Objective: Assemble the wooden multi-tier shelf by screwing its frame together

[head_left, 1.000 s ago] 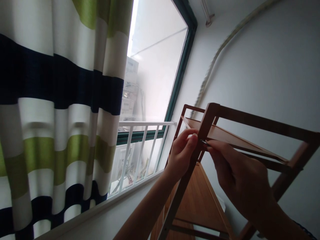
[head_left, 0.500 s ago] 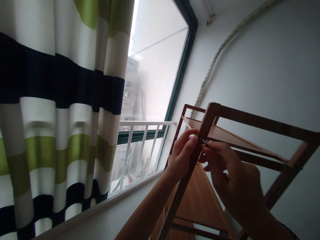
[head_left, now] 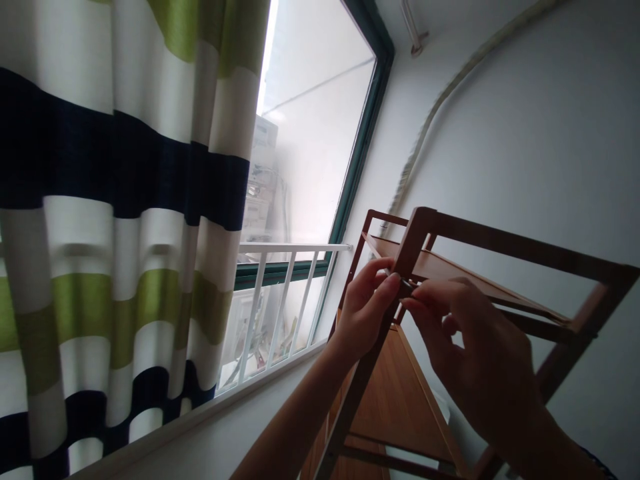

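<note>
The person's left hand (head_left: pixel 367 308) is slim, with long, slender fingers (head_left: pixel 371 279), and the left forearm (head_left: pixel 295 427) behind it is uncovered all the way down to the lower edge of the view. The right hand (head_left: pixel 475 357) shows larger, being nearer the camera, its back and knuckles in shadow, and the right forearm (head_left: pixel 545 447) is likewise uncovered. In the far lower right corner a narrow strip of dark, finely dotted fabric (head_left: pixel 603 465) edges that arm; whether it is a sleeve or a band cannot be told.
</note>
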`<state>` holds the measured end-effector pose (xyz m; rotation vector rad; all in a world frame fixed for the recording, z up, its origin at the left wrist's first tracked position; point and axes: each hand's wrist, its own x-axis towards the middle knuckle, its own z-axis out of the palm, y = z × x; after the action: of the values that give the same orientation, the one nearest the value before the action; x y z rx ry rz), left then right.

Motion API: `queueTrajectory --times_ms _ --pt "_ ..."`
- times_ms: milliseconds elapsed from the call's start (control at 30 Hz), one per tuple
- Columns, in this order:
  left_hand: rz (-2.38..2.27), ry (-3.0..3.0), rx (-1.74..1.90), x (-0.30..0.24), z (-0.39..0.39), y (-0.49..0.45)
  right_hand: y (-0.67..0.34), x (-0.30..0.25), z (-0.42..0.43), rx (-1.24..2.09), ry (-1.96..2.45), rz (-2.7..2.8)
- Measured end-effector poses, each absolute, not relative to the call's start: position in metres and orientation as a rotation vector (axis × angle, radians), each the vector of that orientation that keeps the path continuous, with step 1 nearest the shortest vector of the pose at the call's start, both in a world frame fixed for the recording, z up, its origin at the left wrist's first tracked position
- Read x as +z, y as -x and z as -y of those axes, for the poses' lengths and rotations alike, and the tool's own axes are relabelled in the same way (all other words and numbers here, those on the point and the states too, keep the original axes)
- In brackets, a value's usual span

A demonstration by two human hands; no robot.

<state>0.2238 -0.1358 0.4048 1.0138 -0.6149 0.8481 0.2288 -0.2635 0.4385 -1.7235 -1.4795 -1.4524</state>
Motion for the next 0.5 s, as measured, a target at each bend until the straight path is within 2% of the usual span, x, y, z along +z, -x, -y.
queueTrajectory --times_ms 333,500 --pt "0.602 -1.027 0.894 0.406 0.137 -0.224 -0.225 0.452 0.271 -1.311 1.706 1.789" --pt "0.567 -1.013 0.895 0.403 0.134 -0.229 -0.222 0.462 0.276 -1.567 1.777 1.98"
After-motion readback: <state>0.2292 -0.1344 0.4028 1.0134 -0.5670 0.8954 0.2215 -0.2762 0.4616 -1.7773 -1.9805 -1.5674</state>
